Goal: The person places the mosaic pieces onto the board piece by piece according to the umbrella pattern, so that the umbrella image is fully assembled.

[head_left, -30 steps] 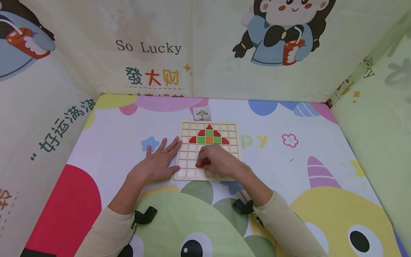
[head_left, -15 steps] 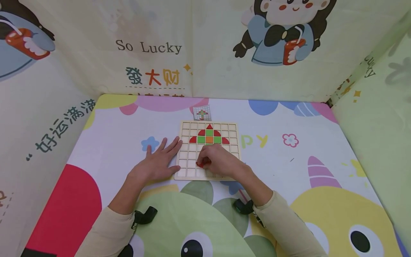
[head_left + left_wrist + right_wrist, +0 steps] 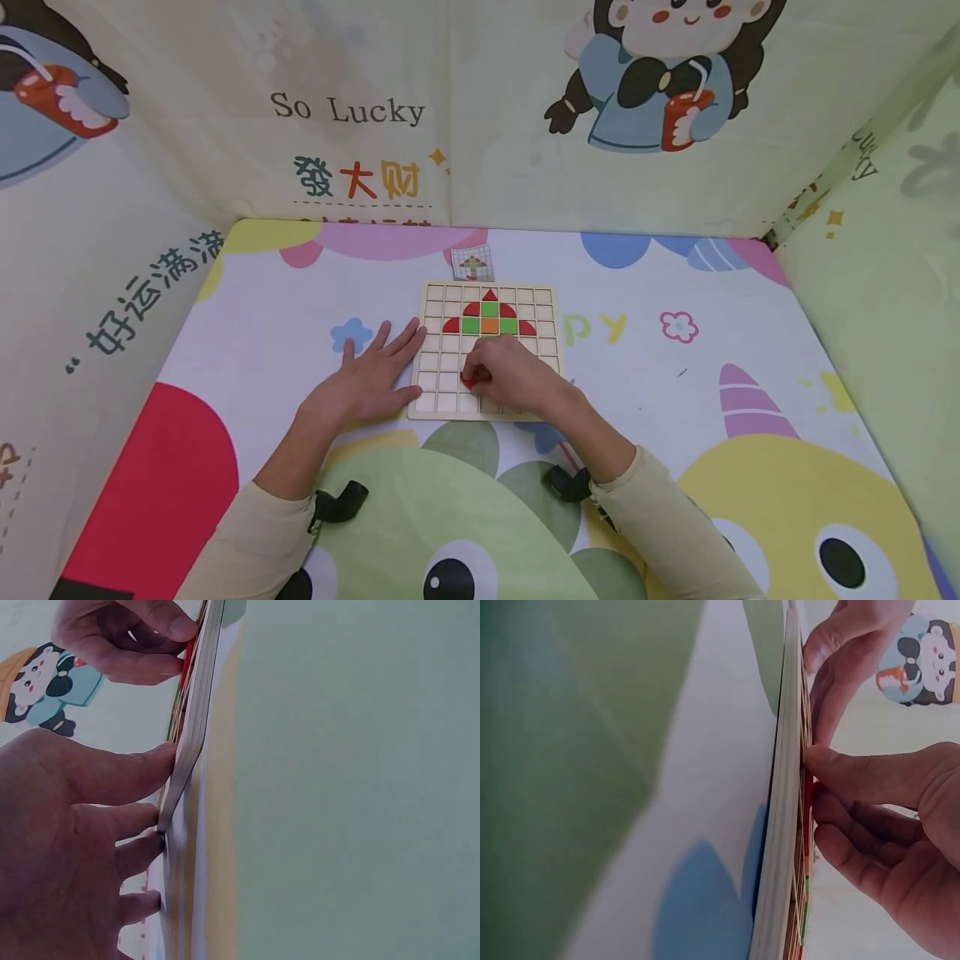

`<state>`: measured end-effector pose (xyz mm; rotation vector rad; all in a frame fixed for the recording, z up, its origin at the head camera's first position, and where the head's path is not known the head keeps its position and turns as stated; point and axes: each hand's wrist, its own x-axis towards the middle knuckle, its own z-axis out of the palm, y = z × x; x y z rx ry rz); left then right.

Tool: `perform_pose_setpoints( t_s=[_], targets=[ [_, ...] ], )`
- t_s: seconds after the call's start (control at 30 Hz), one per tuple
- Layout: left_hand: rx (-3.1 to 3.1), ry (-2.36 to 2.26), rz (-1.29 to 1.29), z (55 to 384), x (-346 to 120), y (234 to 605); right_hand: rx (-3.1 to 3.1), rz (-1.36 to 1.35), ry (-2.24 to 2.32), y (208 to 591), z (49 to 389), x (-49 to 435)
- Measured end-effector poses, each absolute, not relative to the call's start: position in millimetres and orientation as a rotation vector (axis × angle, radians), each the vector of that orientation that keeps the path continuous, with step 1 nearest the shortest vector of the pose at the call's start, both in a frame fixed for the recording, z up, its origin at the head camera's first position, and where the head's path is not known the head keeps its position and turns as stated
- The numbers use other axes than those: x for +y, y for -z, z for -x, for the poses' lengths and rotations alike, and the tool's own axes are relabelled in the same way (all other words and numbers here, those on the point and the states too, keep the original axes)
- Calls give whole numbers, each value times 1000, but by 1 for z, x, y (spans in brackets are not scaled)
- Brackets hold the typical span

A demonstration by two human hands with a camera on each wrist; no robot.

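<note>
A wooden grid board point(image 3: 438, 364) lies on the printed tabletop. Red, green and orange pieces fill several of its upper squares, with a red triangle point(image 3: 490, 295) at the top and an orange square point(image 3: 489, 326) in the middle. My right hand point(image 3: 513, 372) pinches a red piece point(image 3: 468, 381) over the lower middle squares; its fingers cover most of it, and the right wrist view shows the piece point(image 3: 808, 799) at the board's surface. My left hand point(image 3: 369, 382) lies spread, its thumb and fingertips touching the board's left edge. Squares beneath the right hand are hidden.
A small picture card point(image 3: 472, 263) with a similar coloured pattern lies just behind the board. Printed fabric walls point(image 3: 495, 183) rise at the back and sides. Black wrist cameras point(image 3: 341, 502) sit at both sleeves.
The red piece and my right fingers have shifted very slightly away from me across the lower board. My left hand stays where it was at the left edge.
</note>
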<state>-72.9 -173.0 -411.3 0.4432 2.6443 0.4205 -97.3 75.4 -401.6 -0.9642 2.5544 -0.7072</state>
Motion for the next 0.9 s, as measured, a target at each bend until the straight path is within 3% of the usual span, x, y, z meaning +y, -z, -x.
perform_pose_setpoints(
  t_s=[0.9],
  targets=[
    [2620,-447,-442,73,-174,410,2605,976,624,401,98,72]
  ],
)
